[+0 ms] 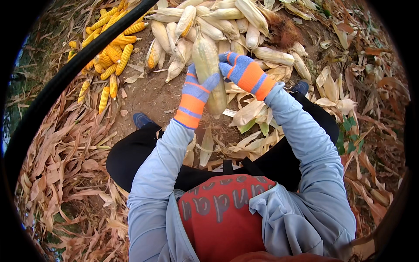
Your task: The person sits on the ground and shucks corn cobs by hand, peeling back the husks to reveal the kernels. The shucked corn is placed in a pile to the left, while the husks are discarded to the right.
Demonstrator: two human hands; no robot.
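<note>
An ear of corn in its pale green husk point(207, 65) stands lengthwise between my hands, its tip pointing away from me. My left hand point(195, 89), in a blue and orange striped glove, is wrapped round its left side with the thumb across the front. On the right, my right hand point(244, 72) wears a matching glove. Its fingers are bent in close to the husk's edge, and whether they pinch any of it is hard to make out. Just beyond lies a heap of unhusked corn ears point(227, 26), some with yellow kernels showing.
Husked yellow corn cobs point(115, 50) are piled at the far left. Peeled husks point(257, 115) lie between my legs, and dry leaves point(65, 170) cover the ground on both sides. A dark curved bar point(74, 56) crosses the upper left. Brown corn silk point(283, 32) sits by the heap.
</note>
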